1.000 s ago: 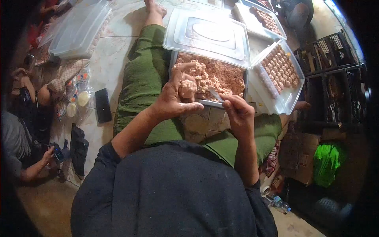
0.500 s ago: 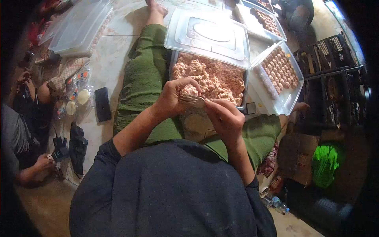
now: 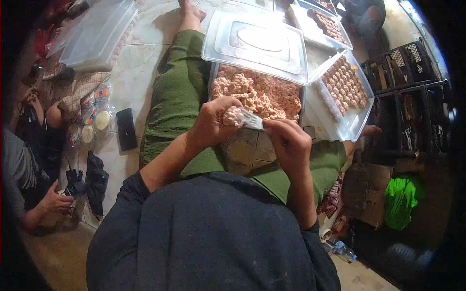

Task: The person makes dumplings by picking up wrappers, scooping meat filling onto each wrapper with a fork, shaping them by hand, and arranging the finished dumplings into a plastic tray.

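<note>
the lump of raw mince is in the middle of the frame, a bit left of center. it looks soft, wet and sticky, and not heavy. it could squash or fall apart if pressed hard, so the best hold is from under and around it, with the hand curved like a little cup. the left hand is curled round it now, with the mince poking out by the fingers. the right hand is pinching the fork. the fork looks light and stiff, and the end away from the prongs is a good place to pinch it. its prongs are at the right side of the lump, but i cannot tell if they touch. just above the hands is more mince, in a tub partly under a lid. half a second ago the fork lay flat across the front of the lump. now it has slid to the right and more of the lump shows. the right hand has moved a little to the right too.
</note>
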The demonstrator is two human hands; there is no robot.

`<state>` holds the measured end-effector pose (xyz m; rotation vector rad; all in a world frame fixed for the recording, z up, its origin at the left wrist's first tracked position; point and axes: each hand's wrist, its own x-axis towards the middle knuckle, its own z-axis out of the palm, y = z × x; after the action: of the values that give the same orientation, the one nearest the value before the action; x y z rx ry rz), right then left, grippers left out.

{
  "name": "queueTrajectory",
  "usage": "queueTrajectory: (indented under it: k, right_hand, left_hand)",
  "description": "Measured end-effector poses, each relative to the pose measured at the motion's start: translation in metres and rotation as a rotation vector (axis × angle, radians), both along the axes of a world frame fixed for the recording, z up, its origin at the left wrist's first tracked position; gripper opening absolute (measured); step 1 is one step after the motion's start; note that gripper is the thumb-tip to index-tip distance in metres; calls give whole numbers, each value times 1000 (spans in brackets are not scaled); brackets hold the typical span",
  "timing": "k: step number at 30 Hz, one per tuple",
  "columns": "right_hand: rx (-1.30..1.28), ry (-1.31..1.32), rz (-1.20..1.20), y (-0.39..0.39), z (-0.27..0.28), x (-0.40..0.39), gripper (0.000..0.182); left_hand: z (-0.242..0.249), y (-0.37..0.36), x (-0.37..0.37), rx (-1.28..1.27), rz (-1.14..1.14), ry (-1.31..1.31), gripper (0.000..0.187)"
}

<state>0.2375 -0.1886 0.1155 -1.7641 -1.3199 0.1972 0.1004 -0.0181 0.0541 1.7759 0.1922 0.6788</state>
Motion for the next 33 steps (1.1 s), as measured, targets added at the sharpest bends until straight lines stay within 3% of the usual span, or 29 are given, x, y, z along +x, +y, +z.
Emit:
queueTrajectory:
  k: [3,6,8,9,12,15,18,20,23,27,30,33]
  right_hand:
    - [84,316,-100,-7,-16,3,16]
    - [84,635,-155,-12,-27,-6,19]
    - [44,738,-166,-8,-33,-19,22]
    - [43,643,-108,-4,-40,-25,23]
    - [31,531,-5,1,-43,-36,23]
    - [165,41,-11,6,-34,-26,26]
    - [157,-109,12,8,-28,-23,26]
    - [84,-117,12,7,-26,-20,26]
    - [175,17,-27,6,-19,-17,25]
    - [166,-10,-157,2,-38,21,31]
    - [-162,213,-226,2,-35,48,37]
    - [-188,-152,-132,8,-27,48,52]
  left_hand:
    - [6,-9,3,-113,57,-104,78]
    - [2,-8,10,-85,-9,-165,103]
    - [6,-13,8,-112,31,-162,92]
    - [8,-15,7,-126,51,-161,86]
    - [0,1,8,342,95,-50,57]
    - [-5,2,10,113,41,-147,21]
    - [2,-5,3,-206,-49,-5,16]
    - [-2,-4,2,-178,-40,-32,16]
    - [8,-6,2,-213,-3,-51,17]
    - [-4,1,8,39,25,-114,32]
    - [-11,6,9,71,-25,-70,52]
    - [3,-5,10,-317,-160,114,90]
